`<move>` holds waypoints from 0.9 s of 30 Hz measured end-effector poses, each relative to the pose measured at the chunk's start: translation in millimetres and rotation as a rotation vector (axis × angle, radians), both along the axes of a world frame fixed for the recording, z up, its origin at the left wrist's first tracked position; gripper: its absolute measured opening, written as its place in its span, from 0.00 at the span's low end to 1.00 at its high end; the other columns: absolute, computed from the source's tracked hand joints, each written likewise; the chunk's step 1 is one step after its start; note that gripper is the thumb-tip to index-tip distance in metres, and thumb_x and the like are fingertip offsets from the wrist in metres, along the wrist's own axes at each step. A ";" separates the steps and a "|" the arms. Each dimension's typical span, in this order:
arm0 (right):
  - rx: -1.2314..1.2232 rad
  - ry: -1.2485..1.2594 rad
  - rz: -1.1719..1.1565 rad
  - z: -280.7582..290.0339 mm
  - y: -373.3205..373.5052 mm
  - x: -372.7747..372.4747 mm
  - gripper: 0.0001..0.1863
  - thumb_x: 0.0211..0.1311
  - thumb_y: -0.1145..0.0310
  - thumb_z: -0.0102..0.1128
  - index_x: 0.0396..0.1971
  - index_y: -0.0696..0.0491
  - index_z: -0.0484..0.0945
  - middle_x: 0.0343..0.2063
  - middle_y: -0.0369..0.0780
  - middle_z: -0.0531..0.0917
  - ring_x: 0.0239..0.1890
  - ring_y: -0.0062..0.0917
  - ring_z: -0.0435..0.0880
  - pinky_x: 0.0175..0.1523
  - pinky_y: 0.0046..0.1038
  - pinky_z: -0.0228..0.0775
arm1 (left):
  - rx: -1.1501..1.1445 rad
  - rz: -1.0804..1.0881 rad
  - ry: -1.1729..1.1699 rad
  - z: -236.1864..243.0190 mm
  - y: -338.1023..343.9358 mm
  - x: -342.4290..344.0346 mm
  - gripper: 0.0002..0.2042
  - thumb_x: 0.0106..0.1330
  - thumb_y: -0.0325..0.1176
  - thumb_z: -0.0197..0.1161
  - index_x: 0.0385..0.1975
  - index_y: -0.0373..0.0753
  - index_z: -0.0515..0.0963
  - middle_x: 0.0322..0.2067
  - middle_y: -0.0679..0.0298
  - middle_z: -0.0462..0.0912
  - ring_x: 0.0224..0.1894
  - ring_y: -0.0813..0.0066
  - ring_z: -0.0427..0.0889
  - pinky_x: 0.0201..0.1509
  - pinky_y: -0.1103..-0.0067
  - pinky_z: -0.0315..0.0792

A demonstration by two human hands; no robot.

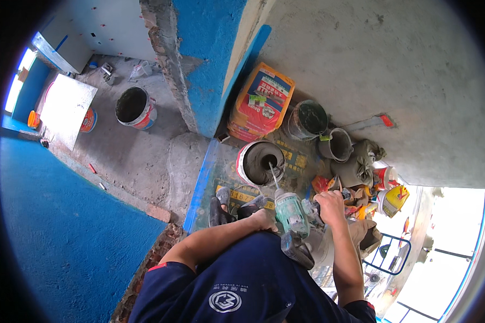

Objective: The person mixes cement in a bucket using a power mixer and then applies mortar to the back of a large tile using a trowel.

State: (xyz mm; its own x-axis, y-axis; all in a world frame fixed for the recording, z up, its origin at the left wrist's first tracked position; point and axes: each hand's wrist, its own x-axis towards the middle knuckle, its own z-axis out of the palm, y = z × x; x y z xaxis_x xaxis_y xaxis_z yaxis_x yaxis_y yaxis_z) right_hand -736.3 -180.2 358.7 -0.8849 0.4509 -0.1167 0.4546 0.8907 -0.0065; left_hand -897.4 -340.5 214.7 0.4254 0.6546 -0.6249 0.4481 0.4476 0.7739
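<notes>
A pale green power mixer [292,213] is held in front of my body, its thin shaft running down into a bucket [240,167] of grey mortar [256,171]. A round hollow in the mortar surrounds the shaft, and the paddle end is hidden in it. My left hand [265,219] is closed at the mixer's left side, on a grip that is mostly covered. On the right side, my right hand [331,206] wraps round the mixer's dark handle. My dark shoes [219,213] stand close to the bucket, on the near side.
Stacked orange and red bags [261,102] lean by the blue wall behind the bucket. To their right are a dark bucket [307,119], a smaller bucket [339,144] and a grey sack [357,167]. A trowel-like tool [369,123] lies along the wall. Another mortar bucket [137,109] stands through the opening at left.
</notes>
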 end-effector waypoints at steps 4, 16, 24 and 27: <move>-0.004 0.003 0.003 3.6 -6.8 -5.3 0.06 0.43 0.76 0.52 0.21 0.50 0.76 0.20 0.37 0.76 0.29 0.32 0.76 0.40 0.33 0.63 | 0.089 0.029 0.005 -41.1 -6.5 11.4 0.21 0.45 0.49 0.68 0.33 0.38 0.81 0.29 0.60 0.83 0.31 0.67 0.82 0.37 0.74 0.75; -0.031 -0.078 -0.053 7.2 -20.8 -3.0 0.09 0.43 0.79 0.51 0.25 0.51 0.78 0.25 0.39 0.79 0.34 0.32 0.77 0.42 0.33 0.61 | -0.014 0.090 -0.044 -6.9 -10.6 -2.4 0.23 0.42 0.45 0.72 0.34 0.35 0.81 0.30 0.58 0.82 0.34 0.66 0.81 0.39 0.74 0.73; -0.021 -0.076 -0.053 4.7 -22.9 -2.3 0.09 0.45 0.78 0.50 0.24 0.50 0.78 0.24 0.40 0.79 0.33 0.33 0.77 0.41 0.34 0.61 | 0.141 0.134 -0.032 27.1 -17.7 -17.3 0.22 0.42 0.45 0.73 0.31 0.34 0.81 0.25 0.59 0.82 0.31 0.68 0.80 0.39 0.75 0.72; -0.024 -0.067 -0.059 4.3 -23.9 0.0 0.09 0.45 0.78 0.50 0.24 0.50 0.78 0.24 0.40 0.79 0.32 0.33 0.77 0.41 0.34 0.61 | 0.086 0.161 -0.034 32.9 -22.7 -19.1 0.26 0.43 0.51 0.68 0.35 0.33 0.80 0.35 0.53 0.82 0.41 0.60 0.80 0.44 0.71 0.72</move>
State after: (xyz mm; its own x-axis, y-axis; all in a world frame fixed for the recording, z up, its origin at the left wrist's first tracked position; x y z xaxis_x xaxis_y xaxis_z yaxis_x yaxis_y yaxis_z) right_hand -736.3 -204.0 362.9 -0.8469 0.4983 -0.1859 0.5063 0.8623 0.0047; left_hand -916.5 -363.2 247.6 0.3305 0.7666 -0.5506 0.3485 0.4430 0.8260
